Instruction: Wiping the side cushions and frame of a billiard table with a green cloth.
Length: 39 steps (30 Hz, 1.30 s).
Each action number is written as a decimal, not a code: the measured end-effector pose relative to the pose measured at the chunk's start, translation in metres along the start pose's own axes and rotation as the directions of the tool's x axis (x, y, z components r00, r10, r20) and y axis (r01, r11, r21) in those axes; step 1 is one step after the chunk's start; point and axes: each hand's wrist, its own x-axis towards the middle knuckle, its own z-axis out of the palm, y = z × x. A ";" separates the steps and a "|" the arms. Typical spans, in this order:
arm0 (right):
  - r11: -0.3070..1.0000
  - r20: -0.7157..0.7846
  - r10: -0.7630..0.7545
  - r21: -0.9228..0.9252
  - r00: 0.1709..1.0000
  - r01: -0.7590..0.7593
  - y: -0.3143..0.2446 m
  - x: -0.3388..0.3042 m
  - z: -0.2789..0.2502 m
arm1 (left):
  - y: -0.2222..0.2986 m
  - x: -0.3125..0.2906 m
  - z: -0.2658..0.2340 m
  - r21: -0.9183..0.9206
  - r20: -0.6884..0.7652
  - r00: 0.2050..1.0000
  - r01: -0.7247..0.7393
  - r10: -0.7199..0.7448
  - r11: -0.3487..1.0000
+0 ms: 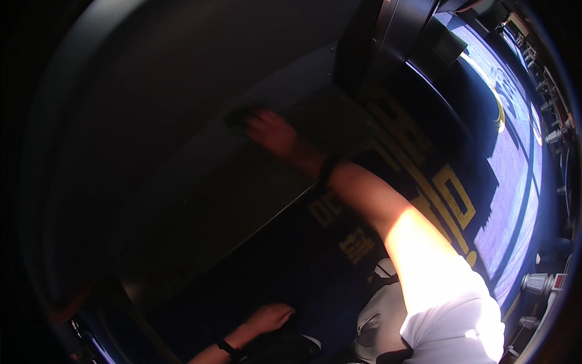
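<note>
My right arm reaches far forward over a dark, shaded panel [242, 194]. At its end my right hand [270, 130] is slightly blurred, its fingers bent over a small dark thing [237, 117] against the panel. Shade hides what kind of thing that is. Lower down, near my legs, my left hand [271, 316] is held with its fingers curled in, and nothing sticks out of it. Each wrist wears a dark band.
Dark blue flooring [339, 285] with yellow markings [454, 194] spreads below and to the right, sunlit at far right. A dark upright frame [394, 36] stands at the top. Several grey fittings [536, 283] line the right edge.
</note>
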 end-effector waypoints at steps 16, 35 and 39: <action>0.423 -0.263 0.842 -0.221 0.471 -0.879 0.096 -0.114 0.088 | -0.009 0.006 0.001 -0.027 -0.148 0.970 -0.198 0.192 0.980; 0.605 -0.328 0.794 0.332 0.513 -0.724 0.057 0.003 0.011 | -0.006 0.016 -0.031 0.117 -0.294 0.927 -0.208 0.234 0.971; 0.516 -0.446 0.820 0.304 0.359 -0.801 0.000 0.049 0.040 | -0.025 0.002 -0.028 0.099 -0.297 0.949 -0.077 0.103 0.992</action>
